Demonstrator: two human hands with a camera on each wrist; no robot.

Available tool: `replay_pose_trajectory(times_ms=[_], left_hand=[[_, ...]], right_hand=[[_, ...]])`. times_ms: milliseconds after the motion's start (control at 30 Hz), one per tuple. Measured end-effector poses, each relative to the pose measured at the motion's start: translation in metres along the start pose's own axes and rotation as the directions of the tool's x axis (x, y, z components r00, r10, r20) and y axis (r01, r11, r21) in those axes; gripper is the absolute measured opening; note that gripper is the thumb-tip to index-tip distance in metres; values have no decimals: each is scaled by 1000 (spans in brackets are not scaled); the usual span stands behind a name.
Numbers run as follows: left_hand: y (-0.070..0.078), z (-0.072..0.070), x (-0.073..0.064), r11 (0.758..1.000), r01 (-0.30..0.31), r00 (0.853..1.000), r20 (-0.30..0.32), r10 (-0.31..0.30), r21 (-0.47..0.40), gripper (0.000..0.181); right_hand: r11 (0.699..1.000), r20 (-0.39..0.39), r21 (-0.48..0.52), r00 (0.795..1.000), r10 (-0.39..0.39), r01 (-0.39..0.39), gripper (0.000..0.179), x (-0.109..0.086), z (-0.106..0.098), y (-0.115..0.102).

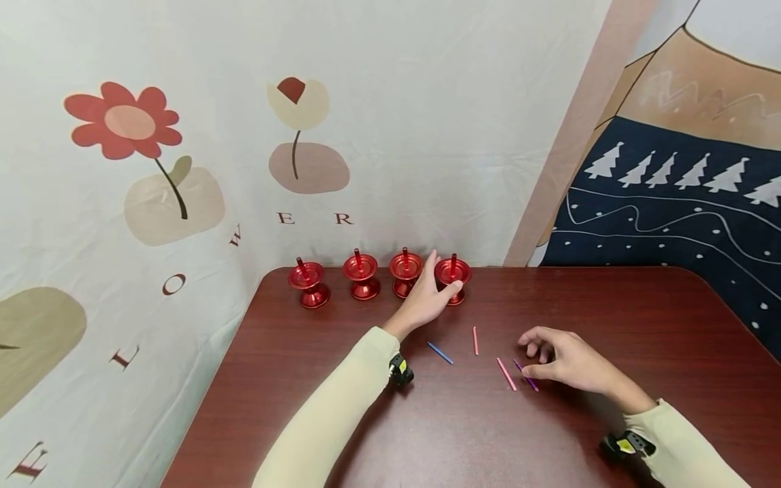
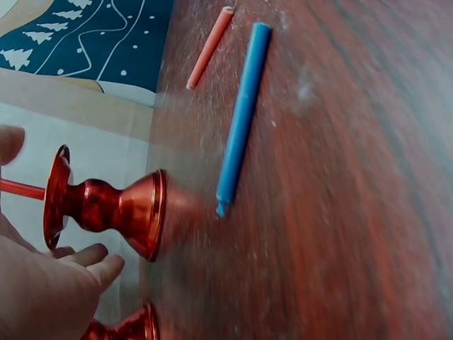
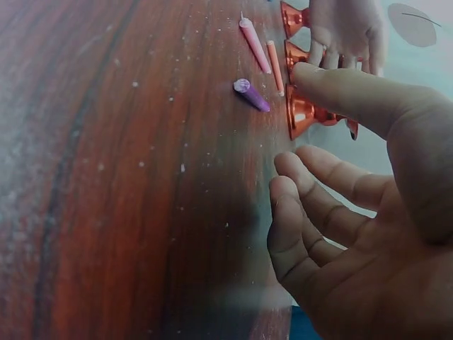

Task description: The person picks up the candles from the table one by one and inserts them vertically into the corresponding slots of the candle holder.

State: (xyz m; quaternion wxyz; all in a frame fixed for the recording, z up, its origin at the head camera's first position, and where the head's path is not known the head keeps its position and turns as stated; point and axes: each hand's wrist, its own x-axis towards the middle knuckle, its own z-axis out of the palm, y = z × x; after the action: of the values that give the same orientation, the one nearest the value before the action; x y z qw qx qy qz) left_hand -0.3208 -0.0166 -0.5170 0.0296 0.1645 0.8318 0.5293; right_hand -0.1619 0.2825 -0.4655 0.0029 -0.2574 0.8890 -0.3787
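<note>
My left hand (image 1: 425, 298) reaches to the rightmost red metal candle holder (image 1: 462, 271), fingers extended behind its left side and thumb in front. In the left wrist view the hand is around the dish and spike of this holder (image 2: 138, 212); a firm grip does not show. My right hand (image 1: 573, 359) hovers over the purple candle (image 1: 534, 386), fingers loosely bent and thumb apart. The right wrist view shows nothing between its fingers, with the purple candle (image 3: 253, 96) beyond them. A pink candle (image 1: 506, 374) lies just left of the purple one.
More red candle holders (image 1: 364, 285) stand in a row along the back edge of the brown table (image 1: 293, 407). A coral candle (image 1: 475, 341) and a blue candle (image 1: 441, 352) lie mid-table. A printed cloth (image 1: 427, 135) hangs directly behind.
</note>
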Motion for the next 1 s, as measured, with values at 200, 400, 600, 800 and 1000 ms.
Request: replay_pose_trajectory(times_ms=[200, 400, 600, 800, 1000], left_hand=[[35, -4, -9, 993, 111, 994, 8, -111, 47, 97], [27, 0, -5, 995, 97, 995, 10, -98, 26, 94], [15, 5, 1, 996, 89, 996, 16, -89, 12, 94], [14, 5, 1, 995, 101, 994, 28, -101, -6, 91], [12, 4, 1, 996, 90, 995, 38, -89, -10, 89]], right_hand=[[999, 61, 23, 998, 33, -35, 33, -2, 2, 0], [999, 85, 18, 995, 44, -46, 29, -3, 1, 0], [997, 119, 4, 990, 80, -81, 26, -3, -1, -1], [997, 126, 4, 989, 70, -71, 25, -4, -1, 1], [997, 113, -4, 991, 71, -71, 24, -5, -2, 3]])
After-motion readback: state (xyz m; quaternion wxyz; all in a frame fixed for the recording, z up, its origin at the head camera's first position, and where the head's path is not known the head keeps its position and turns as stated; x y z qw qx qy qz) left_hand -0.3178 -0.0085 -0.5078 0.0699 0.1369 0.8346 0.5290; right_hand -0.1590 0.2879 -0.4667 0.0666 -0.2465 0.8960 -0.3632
